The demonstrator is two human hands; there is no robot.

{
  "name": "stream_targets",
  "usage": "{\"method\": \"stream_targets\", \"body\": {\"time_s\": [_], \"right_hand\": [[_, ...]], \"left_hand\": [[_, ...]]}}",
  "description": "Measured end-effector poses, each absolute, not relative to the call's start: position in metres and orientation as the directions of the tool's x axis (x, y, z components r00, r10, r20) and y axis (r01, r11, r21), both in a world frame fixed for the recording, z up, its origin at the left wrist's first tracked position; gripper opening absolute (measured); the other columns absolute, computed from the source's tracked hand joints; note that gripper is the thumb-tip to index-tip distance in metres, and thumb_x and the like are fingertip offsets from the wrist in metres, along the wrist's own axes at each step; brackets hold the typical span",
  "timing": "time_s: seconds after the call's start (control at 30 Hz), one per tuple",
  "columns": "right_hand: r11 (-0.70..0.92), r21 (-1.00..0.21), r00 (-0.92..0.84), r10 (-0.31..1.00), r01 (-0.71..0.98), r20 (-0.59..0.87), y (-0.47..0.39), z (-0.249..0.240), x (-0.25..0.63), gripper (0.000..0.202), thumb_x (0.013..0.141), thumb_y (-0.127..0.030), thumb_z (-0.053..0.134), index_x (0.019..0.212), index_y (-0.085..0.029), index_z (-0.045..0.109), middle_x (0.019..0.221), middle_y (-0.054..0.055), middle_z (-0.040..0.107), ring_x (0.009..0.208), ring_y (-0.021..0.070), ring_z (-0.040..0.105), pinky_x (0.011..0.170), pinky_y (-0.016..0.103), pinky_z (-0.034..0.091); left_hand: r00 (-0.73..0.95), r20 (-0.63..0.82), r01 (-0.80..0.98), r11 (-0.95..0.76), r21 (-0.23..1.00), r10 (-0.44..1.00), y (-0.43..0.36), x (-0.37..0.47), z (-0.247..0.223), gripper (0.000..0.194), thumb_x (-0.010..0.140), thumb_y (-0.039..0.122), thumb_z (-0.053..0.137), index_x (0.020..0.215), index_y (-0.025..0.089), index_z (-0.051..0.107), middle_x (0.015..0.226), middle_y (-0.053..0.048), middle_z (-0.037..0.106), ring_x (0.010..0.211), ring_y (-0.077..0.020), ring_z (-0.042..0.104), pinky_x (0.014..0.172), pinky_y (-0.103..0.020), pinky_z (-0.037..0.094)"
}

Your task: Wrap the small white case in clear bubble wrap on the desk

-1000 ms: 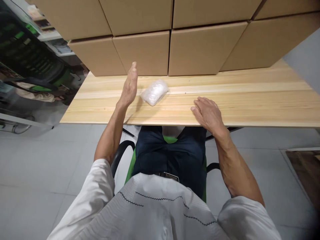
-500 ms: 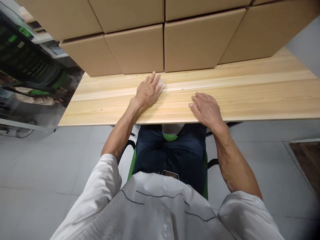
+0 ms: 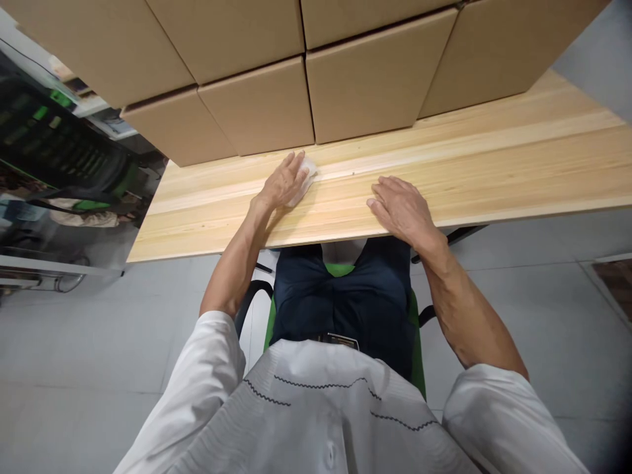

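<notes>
My left hand (image 3: 284, 182) presses a crumpled white tissue (image 3: 307, 176) against the wooden tabletop (image 3: 459, 164). The tissue sticks out between thumb and fingers on the hand's right side; the rest of it is under the palm. To the right, near the front edge, my right hand (image 3: 402, 207) lies palm down on the wood with its fingers stretched out and the thumb apart, holding nothing. A small dark speck (image 3: 353, 173) shows on the wood between the hands.
Stacked brown cardboard boxes (image 3: 257, 108) line the back of the table, close beyond my left fingertips. A black and green chair (image 3: 64, 131) stands to the left by a shelf. My legs (image 3: 340, 296) are under the table's front edge.
My left hand has slid slightly left and back from the boxes, and more of the tissue shows. The right hand stays in about the same place. The view has tilted a little.
</notes>
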State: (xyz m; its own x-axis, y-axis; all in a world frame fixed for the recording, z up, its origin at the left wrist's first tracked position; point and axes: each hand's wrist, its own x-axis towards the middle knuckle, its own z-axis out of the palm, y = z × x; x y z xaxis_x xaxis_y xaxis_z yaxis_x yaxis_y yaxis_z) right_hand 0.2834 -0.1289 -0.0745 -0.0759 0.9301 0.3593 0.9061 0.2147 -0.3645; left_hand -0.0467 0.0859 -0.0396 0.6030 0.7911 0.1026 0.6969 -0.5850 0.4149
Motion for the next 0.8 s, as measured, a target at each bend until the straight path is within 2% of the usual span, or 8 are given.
{"method": "stream_targets", "body": {"time_s": [0.17, 0.3, 0.43, 0.53, 0.6, 0.7, 0.8], "right_hand": [[0.218, -0.384, -0.069, 0.928, 0.897, 0.367, -0.129, -0.075, 0.282, 0.054, 0.118, -0.044, 0.051, 0.158, -0.019, 0.078, 0.177, 0.018, 0.073, 0.170, 0.0451, 0.062, 0.142, 0.074, 0.049], [0.216, -0.384, -0.074, 0.933, 0.898, 0.352, -0.130, -0.071, 0.281, 0.055, 0.118, -0.043, 0.051, 0.157, -0.015, 0.078, 0.179, 0.022, 0.071, 0.171, 0.0474, 0.061, 0.143, 0.073, 0.047], [0.217, -0.377, -0.089, 0.940, 0.900, 0.330, -0.132, -0.067, 0.279, 0.054, 0.119, -0.042, 0.050, 0.157, -0.015, 0.078, 0.180, 0.022, 0.069, 0.171, 0.0482, 0.060, 0.143, 0.072, 0.047], [0.214, -0.381, -0.083, 0.939, 0.899, 0.333, -0.134, -0.066, 0.280, 0.054, 0.119, -0.043, 0.049, 0.159, -0.019, 0.077, 0.181, 0.018, 0.069, 0.171, 0.0486, 0.059, 0.142, 0.075, 0.047], [0.208, -0.378, -0.076, 0.939, 0.902, 0.335, -0.134, -0.067, 0.280, 0.055, 0.119, -0.043, 0.049, 0.159, -0.018, 0.077, 0.182, 0.019, 0.068, 0.172, 0.0480, 0.059, 0.143, 0.074, 0.047], [0.199, -0.372, -0.075, 0.944, 0.907, 0.322, -0.134, -0.067, 0.281, 0.055, 0.119, -0.042, 0.049, 0.160, -0.016, 0.076, 0.182, 0.021, 0.068, 0.173, 0.0475, 0.058, 0.144, 0.073, 0.046], [0.194, -0.354, -0.081, 0.947, 0.915, 0.309, -0.133, -0.068, 0.282, 0.057, 0.120, -0.042, 0.048, 0.161, -0.014, 0.075, 0.181, 0.023, 0.068, 0.174, 0.0461, 0.058, 0.145, 0.071, 0.046]], "left_hand": [[0.591, 0.112, 0.703, -0.578, 0.415, 0.799, 0.084, -0.052, -0.034, 0.101, 0.111, 0.093, 0.049, 0.187, 0.027, 0.052, 0.199, -0.016, 0.047, 0.192, -0.0392, 0.034, 0.159, -0.063, 0.021], [0.552, 0.135, 0.706, -0.548, 0.449, 0.823, 0.075, -0.054, -0.031, 0.111, 0.107, 0.100, 0.050, 0.189, 0.026, 0.049, 0.198, -0.020, 0.048, 0.189, -0.0413, 0.040, 0.158, -0.062, 0.025], [0.535, 0.182, 0.699, -0.553, 0.453, 0.825, 0.059, -0.060, -0.028, 0.126, 0.099, 0.104, 0.062, 0.193, 0.023, 0.040, 0.202, -0.023, 0.038, 0.191, -0.0463, 0.032, 0.158, -0.066, 0.021], [0.521, 0.215, 0.703, -0.558, 0.440, 0.826, 0.040, -0.067, -0.025, 0.128, 0.096, 0.103, 0.070, 0.193, 0.027, 0.037, 0.205, -0.020, 0.031, 0.193, -0.0474, 0.028, 0.159, -0.067, 0.019], [0.502, 0.220, 0.725, -0.546, 0.420, 0.836, 0.026, -0.072, -0.023, 0.128, 0.096, 0.100, 0.073, 0.193, 0.025, 0.036, 0.205, -0.022, 0.030, 0.192, -0.0485, 0.027, 0.159, -0.068, 0.018], [0.438, 0.250, 0.770, -0.504, 0.392, 0.863, 0.003, -0.076, -0.024, 0.128, 0.097, 0.095, 0.076, 0.192, 0.020, 0.035, 0.202, -0.026, 0.035, 0.189, -0.0514, 0.033, 0.157, -0.071, 0.023], [0.370, 0.251, 0.788, -0.446, 0.425, 0.894, -0.013, -0.079, -0.028, 0.116, 0.101, 0.091, 0.076, 0.189, 0.025, 0.039, 0.191, -0.027, 0.051, 0.180, -0.0540, 0.048, 0.149, -0.077, 0.038]]}}
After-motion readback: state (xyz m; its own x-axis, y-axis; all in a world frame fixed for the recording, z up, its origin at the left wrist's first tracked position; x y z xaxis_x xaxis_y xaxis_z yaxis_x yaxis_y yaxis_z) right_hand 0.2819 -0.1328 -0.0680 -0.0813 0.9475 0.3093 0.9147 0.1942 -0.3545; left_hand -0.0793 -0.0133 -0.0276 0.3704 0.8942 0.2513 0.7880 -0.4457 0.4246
